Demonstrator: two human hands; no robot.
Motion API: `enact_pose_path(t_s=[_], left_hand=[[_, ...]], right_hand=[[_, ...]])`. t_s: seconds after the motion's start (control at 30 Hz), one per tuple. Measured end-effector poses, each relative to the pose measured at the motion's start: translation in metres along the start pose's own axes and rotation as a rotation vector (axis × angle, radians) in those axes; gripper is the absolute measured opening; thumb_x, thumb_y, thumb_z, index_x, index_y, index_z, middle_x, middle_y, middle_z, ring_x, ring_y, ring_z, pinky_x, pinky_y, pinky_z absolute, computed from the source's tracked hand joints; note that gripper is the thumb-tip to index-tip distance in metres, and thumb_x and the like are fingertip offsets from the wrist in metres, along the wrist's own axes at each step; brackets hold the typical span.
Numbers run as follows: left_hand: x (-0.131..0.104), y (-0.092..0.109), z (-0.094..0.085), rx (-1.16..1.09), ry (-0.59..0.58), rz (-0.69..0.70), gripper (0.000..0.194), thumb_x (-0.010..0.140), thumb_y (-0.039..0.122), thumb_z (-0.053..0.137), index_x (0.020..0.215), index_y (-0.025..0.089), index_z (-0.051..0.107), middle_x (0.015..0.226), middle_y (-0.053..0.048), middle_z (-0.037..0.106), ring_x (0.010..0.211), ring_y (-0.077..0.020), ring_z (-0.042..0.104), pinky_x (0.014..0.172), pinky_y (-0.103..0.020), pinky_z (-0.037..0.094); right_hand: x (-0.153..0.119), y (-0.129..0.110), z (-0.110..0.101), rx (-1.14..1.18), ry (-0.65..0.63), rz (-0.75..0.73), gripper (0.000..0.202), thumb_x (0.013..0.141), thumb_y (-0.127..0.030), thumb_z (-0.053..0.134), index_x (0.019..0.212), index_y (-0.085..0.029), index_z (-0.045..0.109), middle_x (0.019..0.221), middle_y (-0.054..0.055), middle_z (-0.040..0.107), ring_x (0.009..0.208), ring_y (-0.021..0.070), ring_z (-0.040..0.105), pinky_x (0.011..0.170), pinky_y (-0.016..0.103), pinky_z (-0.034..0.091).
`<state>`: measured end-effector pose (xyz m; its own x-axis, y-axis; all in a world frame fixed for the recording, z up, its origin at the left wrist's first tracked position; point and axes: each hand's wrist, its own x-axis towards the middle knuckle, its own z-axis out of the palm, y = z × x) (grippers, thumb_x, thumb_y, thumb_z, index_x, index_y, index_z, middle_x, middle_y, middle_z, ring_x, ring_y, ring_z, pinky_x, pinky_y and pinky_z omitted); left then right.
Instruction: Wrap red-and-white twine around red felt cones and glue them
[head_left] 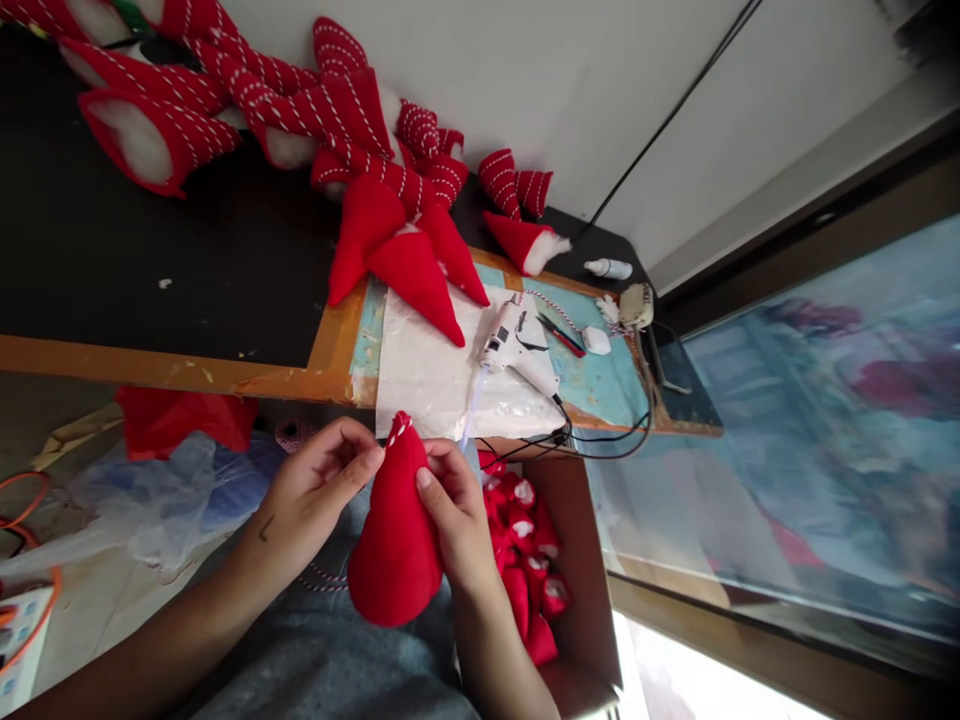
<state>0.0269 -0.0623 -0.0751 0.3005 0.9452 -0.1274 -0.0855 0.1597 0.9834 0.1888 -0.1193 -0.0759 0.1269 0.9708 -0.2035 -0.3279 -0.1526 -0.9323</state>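
Note:
A stuffed red cone (396, 540) with a rounded bottom is held above the lap, its narrow tip pointing up. Red-and-white cord shows at that tip. My right hand (455, 505) grips the cone's upper right side, thumb in front. At the tip's left, my left hand (326, 485) has thumb and index finger pinched together; a cord seems to run from there, though the fingers hide most of it. Beyond the hands, a white glue gun (517, 345) with a clear glue stick lies on a white sheet (412, 375). Several plain red cones (420, 275) rest behind the sheet.
Striped red stuffed pieces (330, 110) are heaped at the back left of the black table (225, 260). Pliers (561, 334), a small bottle (608, 269) and black cables (607, 440) are at right. Below stands a cardboard box (592, 590) of red pieces; plastic bags (165, 500) lie left.

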Motion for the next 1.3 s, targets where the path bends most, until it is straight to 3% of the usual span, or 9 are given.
enact_pose_path(t_s=[0.27,0.4,0.57,0.67,0.8,0.87,0.93,1.13,1.3], left_hand=[[0.006,0.002,-0.003,-0.107,0.007,-0.043,0.039,0.086,0.059,0.083,0.092,0.022,0.073,0.080,-0.001,0.068,0.069,-0.0146,0.060,0.059,-0.021,0.049],[0.007,-0.001,-0.006,-0.143,-0.128,-0.083,0.046,0.085,0.064,0.082,0.108,0.025,0.081,0.093,-0.006,0.078,0.083,-0.0207,0.072,0.075,-0.028,0.060],[0.008,0.000,-0.007,-0.145,-0.309,-0.004,0.042,0.089,0.066,0.076,0.094,0.025,0.085,0.096,-0.008,0.080,0.098,-0.0275,0.074,0.085,-0.034,0.061],[0.010,0.002,-0.007,-0.138,-0.258,-0.015,0.042,0.085,0.066,0.081,0.086,0.025,0.085,0.094,-0.007,0.078,0.091,-0.0253,0.073,0.079,-0.031,0.060],[0.013,-0.001,-0.008,-0.078,-0.101,-0.003,0.040,0.083,0.062,0.085,0.088,0.023,0.082,0.088,-0.006,0.076,0.085,-0.0240,0.071,0.073,-0.030,0.060],[0.014,-0.003,-0.010,-0.060,-0.035,0.010,0.040,0.081,0.060,0.087,0.092,0.023,0.081,0.091,-0.007,0.078,0.089,-0.0253,0.073,0.076,-0.032,0.062],[0.016,-0.003,-0.010,-0.072,-0.005,0.004,0.041,0.078,0.060,0.089,0.096,0.024,0.081,0.095,-0.007,0.080,0.091,-0.0262,0.075,0.078,-0.032,0.063],[0.017,0.006,-0.012,-0.189,-0.227,-0.096,0.044,0.082,0.065,0.084,0.102,0.026,0.083,0.098,-0.010,0.082,0.095,-0.0265,0.078,0.085,-0.033,0.064],[0.019,0.009,-0.017,-0.185,-0.354,-0.098,0.048,0.081,0.069,0.083,0.101,0.025,0.086,0.094,-0.011,0.083,0.092,-0.0285,0.079,0.085,-0.037,0.064]], right_hand=[[-0.001,-0.003,-0.004,0.001,-0.112,0.064,0.041,0.086,-0.062,0.080,0.107,-0.028,0.071,0.093,0.002,0.071,0.078,0.0188,0.061,0.071,0.030,0.052],[-0.002,0.001,-0.006,-0.004,-0.147,0.094,0.041,0.087,-0.063,0.078,0.107,-0.028,0.069,0.095,0.002,0.069,0.082,0.0196,0.064,0.077,0.032,0.055],[-0.001,0.005,-0.006,0.114,-0.245,0.200,0.045,0.087,-0.062,0.078,0.114,-0.027,0.068,0.109,0.005,0.074,0.095,0.0245,0.071,0.093,0.040,0.058],[-0.001,0.002,-0.008,0.129,-0.286,0.173,0.049,0.088,-0.068,0.073,0.113,-0.027,0.064,0.110,0.006,0.072,0.094,0.0255,0.071,0.091,0.042,0.059],[-0.003,-0.006,-0.007,-0.230,-0.208,0.002,0.069,0.074,-0.059,0.091,0.127,-0.029,0.058,0.122,0.006,0.067,0.108,0.0258,0.064,0.096,0.039,0.053],[-0.002,-0.008,-0.005,-0.364,-0.129,-0.013,0.063,0.072,-0.051,0.095,0.118,-0.028,0.059,0.110,0.003,0.067,0.097,0.0229,0.062,0.091,0.037,0.053],[0.000,-0.008,-0.003,-0.362,-0.128,0.003,0.048,0.079,-0.052,0.089,0.111,-0.027,0.062,0.099,0.001,0.068,0.087,0.0207,0.061,0.085,0.035,0.053],[0.003,-0.006,-0.006,-0.234,-0.211,-0.012,0.039,0.094,-0.063,0.070,0.106,-0.027,0.077,0.106,0.005,0.072,0.102,0.0259,0.066,0.094,0.039,0.054],[0.003,-0.003,-0.009,-0.009,-0.252,0.228,0.049,0.084,-0.068,0.076,0.112,-0.028,0.079,0.102,0.005,0.077,0.100,0.0287,0.070,0.097,0.044,0.056]])
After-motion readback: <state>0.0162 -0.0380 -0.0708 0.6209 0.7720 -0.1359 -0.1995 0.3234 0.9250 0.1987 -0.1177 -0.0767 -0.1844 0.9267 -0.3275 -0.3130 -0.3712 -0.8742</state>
